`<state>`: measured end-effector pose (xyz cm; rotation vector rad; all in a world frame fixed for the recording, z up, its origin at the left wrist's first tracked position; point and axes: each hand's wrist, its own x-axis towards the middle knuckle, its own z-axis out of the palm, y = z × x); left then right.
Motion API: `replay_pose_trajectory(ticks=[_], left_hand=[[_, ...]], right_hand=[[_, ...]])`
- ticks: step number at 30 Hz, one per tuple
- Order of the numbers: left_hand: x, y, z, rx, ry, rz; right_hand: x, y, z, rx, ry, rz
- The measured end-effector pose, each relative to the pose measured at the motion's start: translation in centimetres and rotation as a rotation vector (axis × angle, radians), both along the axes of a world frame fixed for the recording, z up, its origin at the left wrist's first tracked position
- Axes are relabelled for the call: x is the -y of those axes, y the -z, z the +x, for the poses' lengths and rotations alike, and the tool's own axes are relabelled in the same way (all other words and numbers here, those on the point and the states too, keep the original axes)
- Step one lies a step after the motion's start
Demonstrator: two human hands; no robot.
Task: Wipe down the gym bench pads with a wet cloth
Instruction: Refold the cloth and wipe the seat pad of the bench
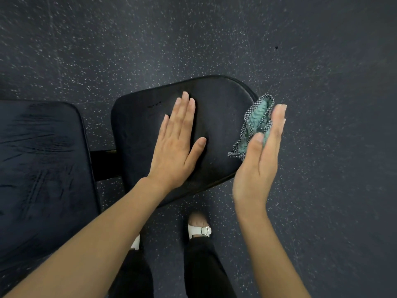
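Two pads: a small rounded black pad point(219, 100) sits in the middle and a larger black pad point(38, 158) at the left. They are apart, and a dark frame bar point(103, 162) shows in the gap between them.
Left hand point(178, 143): lies palm down on the small pad, with the fingers straight and close together and the thumb spread to the side. It holds nothing.
Right hand point(261, 164): stands on edge just off the right end of the small pad, fingers straight and pointing away from the person. The thumb presses on the cloth, pinching it against the fingers.
Cloth point(255, 121): teal with a dark-and-white chequered border, bunched up in the right hand at the right end of the small pad. Its lower corner overlaps the pad's edge in this view, but I cannot tell whether it touches the pad.
Larger pad surface: streaks and smears run across it.
Small pad surface: a few small marks lie just left of the left hand's fingertips.
Floor point(322, 61): dark, with light flecks, under everything.
Below the small pad: a white buckled sandal point(199, 230) and dark trousers point(204, 265).
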<state>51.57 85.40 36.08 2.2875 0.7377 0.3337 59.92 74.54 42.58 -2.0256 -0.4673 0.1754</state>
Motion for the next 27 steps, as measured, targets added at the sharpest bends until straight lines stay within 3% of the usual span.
replay_pose_trajectory(ticks=[18,27], left_hand=[[-1.8,2.3,-1.3,0.211,0.202,0.172],[-2.4,3.4,-1.4,0.306,0.249,0.242]], right_hand=[[0.3,3.3,-1.8,0.286,0.033,0.121],[0.5,4.4,-1.9,0.330,0.034,0.174]])
